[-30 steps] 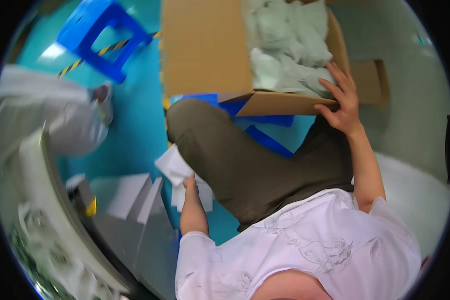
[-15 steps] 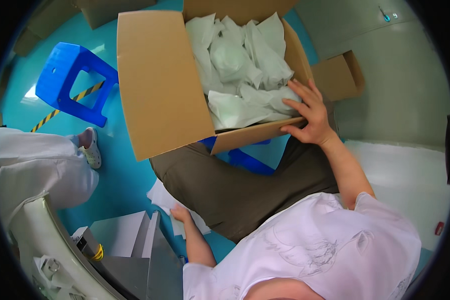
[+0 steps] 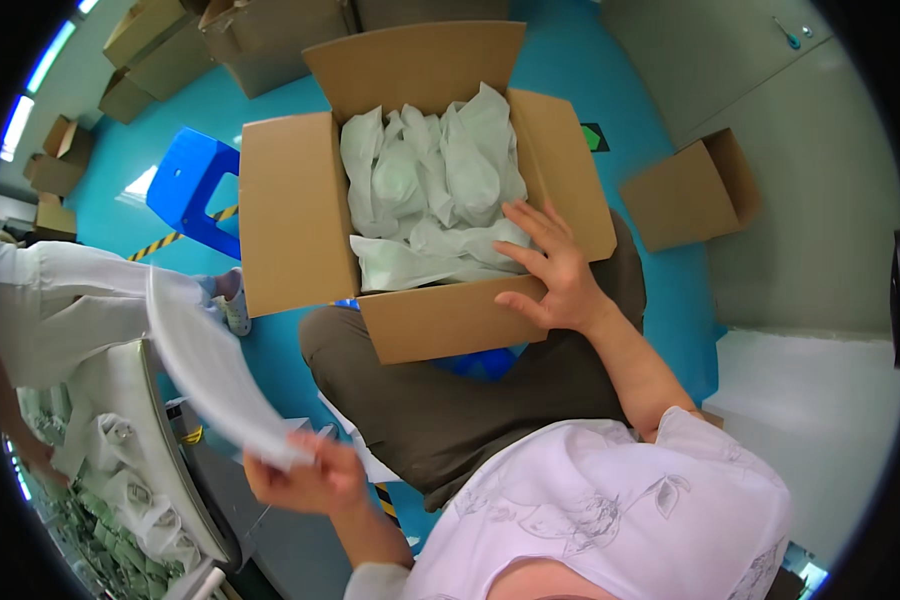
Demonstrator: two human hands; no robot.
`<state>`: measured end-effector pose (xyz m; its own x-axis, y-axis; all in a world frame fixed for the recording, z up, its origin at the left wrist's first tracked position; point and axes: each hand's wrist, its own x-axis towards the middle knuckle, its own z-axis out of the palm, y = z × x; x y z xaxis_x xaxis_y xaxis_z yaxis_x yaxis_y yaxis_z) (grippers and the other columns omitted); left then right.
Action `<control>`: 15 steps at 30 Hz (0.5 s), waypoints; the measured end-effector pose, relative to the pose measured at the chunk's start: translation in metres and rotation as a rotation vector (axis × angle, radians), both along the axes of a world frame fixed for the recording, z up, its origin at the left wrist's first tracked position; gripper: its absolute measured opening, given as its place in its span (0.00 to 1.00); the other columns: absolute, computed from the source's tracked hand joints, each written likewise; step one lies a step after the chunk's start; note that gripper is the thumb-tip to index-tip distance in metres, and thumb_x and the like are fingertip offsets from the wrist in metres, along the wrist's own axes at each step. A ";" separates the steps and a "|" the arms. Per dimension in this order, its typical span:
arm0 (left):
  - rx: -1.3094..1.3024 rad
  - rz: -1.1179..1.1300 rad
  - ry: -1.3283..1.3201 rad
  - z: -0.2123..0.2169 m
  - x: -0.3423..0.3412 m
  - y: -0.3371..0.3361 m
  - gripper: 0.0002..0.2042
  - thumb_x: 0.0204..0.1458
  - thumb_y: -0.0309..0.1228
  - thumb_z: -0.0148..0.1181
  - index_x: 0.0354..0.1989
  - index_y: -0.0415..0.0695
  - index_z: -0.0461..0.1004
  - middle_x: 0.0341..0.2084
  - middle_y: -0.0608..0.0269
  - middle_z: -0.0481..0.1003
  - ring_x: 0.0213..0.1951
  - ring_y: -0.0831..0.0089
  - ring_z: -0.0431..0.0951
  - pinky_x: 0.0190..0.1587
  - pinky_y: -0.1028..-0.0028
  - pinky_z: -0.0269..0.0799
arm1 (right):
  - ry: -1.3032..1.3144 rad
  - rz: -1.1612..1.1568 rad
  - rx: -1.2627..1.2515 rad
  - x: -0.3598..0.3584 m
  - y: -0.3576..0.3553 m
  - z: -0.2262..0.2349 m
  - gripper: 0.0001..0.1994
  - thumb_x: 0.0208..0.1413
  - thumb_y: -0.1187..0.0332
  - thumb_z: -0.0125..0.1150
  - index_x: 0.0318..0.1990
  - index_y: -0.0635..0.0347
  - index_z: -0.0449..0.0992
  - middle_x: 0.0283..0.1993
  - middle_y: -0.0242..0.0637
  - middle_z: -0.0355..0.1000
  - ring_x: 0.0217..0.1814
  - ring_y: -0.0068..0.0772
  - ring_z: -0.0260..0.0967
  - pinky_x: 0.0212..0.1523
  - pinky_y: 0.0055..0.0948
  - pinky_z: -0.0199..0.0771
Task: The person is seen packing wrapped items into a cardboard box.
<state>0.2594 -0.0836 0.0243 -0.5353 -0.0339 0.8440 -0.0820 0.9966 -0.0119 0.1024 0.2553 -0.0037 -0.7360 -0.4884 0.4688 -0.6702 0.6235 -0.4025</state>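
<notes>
I count one open box [image 3: 300, 215] under my right fingers [image 3: 535, 225], one stool [image 3: 195, 190], one sheet [image 3: 210, 365] at my left fingers [image 3: 320, 455].

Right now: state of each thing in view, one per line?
Cardboard box: flaps open, filled with pale green bagged items, resting on the lap.
Right hand: fingers spread, flat on the box's near edge.
Left hand: gripping a white sheet.
White sheet: lifted, blurred.
Blue stool: upright on the floor.
Small box: open, empty-looking.
</notes>
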 end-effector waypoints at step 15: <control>-0.047 -0.466 -0.809 -0.055 -0.213 0.163 0.28 0.58 0.21 0.50 0.70 0.31 0.60 0.72 0.40 0.57 0.75 0.43 0.54 0.74 0.45 0.50 | 0.050 -0.211 -0.303 -0.043 0.051 0.015 0.20 0.55 0.74 0.68 0.56 0.60 0.77 0.63 0.47 0.72 0.63 0.52 0.71 0.61 0.45 0.74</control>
